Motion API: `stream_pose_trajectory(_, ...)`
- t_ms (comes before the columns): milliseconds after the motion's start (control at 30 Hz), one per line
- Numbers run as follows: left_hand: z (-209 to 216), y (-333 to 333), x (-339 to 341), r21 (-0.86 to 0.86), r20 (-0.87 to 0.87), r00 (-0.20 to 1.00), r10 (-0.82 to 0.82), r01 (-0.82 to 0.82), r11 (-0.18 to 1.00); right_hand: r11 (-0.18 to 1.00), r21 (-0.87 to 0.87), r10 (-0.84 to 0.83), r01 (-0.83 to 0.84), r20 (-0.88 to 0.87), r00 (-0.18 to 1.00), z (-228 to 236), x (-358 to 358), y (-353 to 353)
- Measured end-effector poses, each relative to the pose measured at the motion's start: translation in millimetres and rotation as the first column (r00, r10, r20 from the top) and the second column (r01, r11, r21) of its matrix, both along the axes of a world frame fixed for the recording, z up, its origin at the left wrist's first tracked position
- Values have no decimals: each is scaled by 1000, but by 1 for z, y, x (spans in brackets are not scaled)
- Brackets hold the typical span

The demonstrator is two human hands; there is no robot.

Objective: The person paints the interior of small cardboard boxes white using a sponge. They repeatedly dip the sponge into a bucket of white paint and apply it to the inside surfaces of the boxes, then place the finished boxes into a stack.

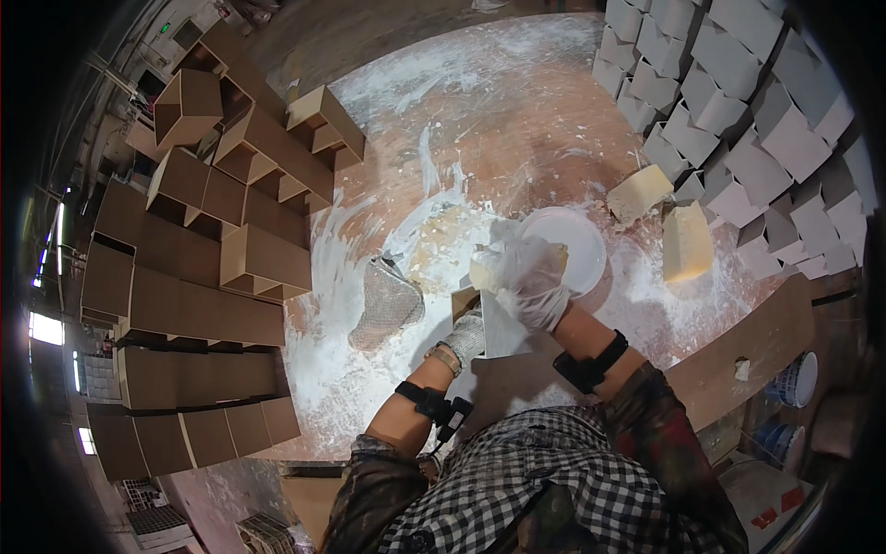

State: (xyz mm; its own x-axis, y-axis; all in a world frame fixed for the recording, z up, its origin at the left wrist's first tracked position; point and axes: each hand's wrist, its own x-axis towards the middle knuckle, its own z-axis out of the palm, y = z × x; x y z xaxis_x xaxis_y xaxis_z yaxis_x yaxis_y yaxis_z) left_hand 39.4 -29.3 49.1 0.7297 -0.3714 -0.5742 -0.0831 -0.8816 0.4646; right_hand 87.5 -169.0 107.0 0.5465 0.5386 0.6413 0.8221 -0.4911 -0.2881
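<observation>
Near the middle of the table, my left hand (469, 334), in a pale knit glove, reaches into a small open cardboard box (504, 331). Its fingers are hidden inside, and the box rests around them. The box's visible side is coated white, while its inside is brown. My right hand (537, 288), in a thin see-through glove, is closed around a yellow sponge (559, 257) at the far end of the box. Just behind that hand stands a round white tub (588, 247), partly covered by it. A grey mesh-like cloth (388, 307) lies left of my left hand.
Brown open boxes (268, 254) are stacked along the left side. White-coated boxes (775, 148) pile up at the far right. Two yellow foam blocks, one farther (640, 196) and one nearer (688, 244), sit beside them. White smears cover the wooden table (517, 138).
</observation>
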Motion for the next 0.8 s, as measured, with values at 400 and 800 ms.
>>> stream_pose_trajectory(400,-29,28,-25,-160,135,984,114,-92,983,953,-81,235,-293,-417,878,3,-117,-31)
stream_pose_trajectory(800,-45,28,-20,-279,224,963,151,-85,957,993,94,-57,67,-108,993,-5,-27,-28)
